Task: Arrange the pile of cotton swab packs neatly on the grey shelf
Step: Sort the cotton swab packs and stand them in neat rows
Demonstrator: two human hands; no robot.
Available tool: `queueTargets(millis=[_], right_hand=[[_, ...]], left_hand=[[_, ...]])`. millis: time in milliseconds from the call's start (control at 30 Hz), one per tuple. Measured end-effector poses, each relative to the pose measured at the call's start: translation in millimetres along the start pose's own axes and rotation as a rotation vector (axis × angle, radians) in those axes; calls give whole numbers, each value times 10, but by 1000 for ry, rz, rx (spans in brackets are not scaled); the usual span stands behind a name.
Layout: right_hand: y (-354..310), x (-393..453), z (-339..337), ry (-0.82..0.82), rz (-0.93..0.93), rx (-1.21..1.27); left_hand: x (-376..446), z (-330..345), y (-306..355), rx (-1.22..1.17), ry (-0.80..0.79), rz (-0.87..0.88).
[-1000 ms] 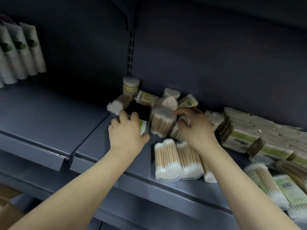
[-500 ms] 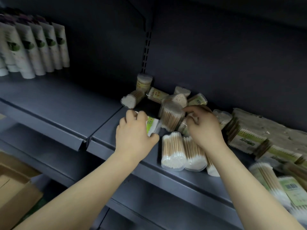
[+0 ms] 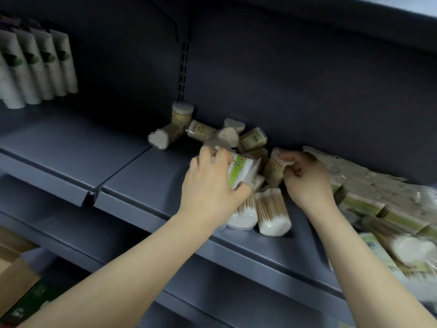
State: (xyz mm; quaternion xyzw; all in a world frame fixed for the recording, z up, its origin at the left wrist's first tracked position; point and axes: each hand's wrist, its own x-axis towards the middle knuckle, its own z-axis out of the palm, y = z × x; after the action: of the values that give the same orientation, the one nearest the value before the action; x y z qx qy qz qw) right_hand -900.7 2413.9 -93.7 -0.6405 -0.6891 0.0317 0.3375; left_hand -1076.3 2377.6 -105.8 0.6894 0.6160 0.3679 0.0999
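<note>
A loose pile of cotton swab packs [image 3: 227, 136] lies on the grey shelf [image 3: 142, 185] against the back wall. My left hand [image 3: 210, 185] grips a pack with a green and white label [image 3: 241, 171], lifted slightly over the pile. My right hand [image 3: 305, 178] pinches the top of a tan swab pack [image 3: 274, 171] just to the right. Two clear packs [image 3: 272, 214] lie on their sides near the shelf's front edge. One round pack [image 3: 182, 113] stands upright at the back.
Flat bagged swab packs [image 3: 369, 185] are heaped on the right of the shelf. White tubes [image 3: 37, 69] stand in a row at the far left. A cardboard box [image 3: 14, 273] sits below left. A lower shelf [image 3: 212, 292] juts out under my arms.
My left hand has lifted the green-labelled pack off the shelf and moved right. My right hand shifted right and took hold of a tan pack. The view swung left.
</note>
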Motion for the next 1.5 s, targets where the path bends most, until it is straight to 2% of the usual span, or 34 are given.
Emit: queueTargets(millis=[367, 633, 800, 1033, 1233, 1500], right_hand=[[461, -214, -421, 20, 80, -1], [691, -338, -668, -40, 71, -74], [807, -341, -765, -93, 111, 25], [867, -313, -817, -152, 108, 105], [940, -260, -783, -165, 113, 128], [1006, -143, -745, -147, 148, 187]], left_hand=[[-42, 419, 507, 37, -107, 87], [-39, 681, 763, 15, -141, 172], [-63, 785, 857, 2, -196, 221], [-22, 883, 947, -26, -191, 296], [31, 965, 960, -7, -160, 316], [124, 1020, 979, -43, -266, 259]])
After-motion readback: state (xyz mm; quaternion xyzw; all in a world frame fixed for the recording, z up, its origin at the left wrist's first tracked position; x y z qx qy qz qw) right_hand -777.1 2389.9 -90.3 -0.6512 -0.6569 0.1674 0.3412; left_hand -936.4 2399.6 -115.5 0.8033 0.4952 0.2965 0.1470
